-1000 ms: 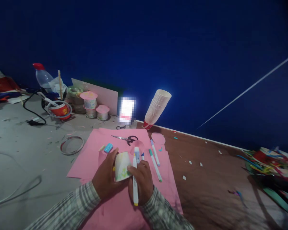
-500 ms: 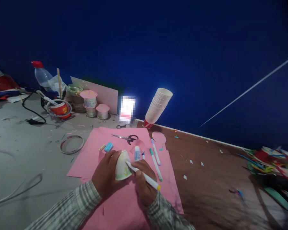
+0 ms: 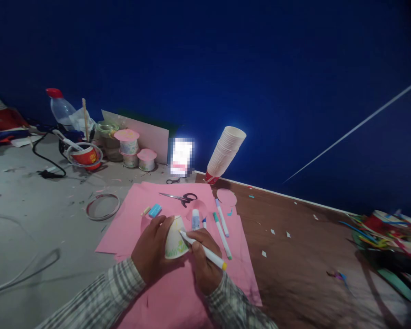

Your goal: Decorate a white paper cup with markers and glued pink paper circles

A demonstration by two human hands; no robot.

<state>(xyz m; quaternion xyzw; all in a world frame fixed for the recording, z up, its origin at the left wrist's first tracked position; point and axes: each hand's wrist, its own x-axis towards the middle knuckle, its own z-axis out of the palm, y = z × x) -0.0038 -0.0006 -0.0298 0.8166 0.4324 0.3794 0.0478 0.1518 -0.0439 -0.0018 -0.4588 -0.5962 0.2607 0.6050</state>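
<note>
My left hand [image 3: 153, 250] grips a white paper cup [image 3: 175, 237] from its left side, the wide rim facing down toward me. Green grass-like strokes and yellow marks decorate the cup's wall. Between the fingers of my right hand [image 3: 205, 260] is a white marker [image 3: 210, 257] with a yellow end, its tip at the cup's side. Just beyond the hands lie a glue stick [image 3: 195, 219], a blue eraser [image 3: 155, 210] and black-handled scissors [image 3: 185, 198]. A green marker [image 3: 222, 235] and a lilac marker [image 3: 222, 218] rest to the right.
Pink paper sheets [image 3: 123, 228] lie under my hands. A tape roll [image 3: 102, 207] is at the left. Small decorated cups [image 3: 146, 160] stand behind, near a tall paper cup stack [image 3: 227, 151] against the blue wall. Paper scraps [image 3: 264, 253] dot the brown surface at right.
The yellow end of the marker has shifted slightly left and up in my right hand. The left hand and cup are almost unchanged.
</note>
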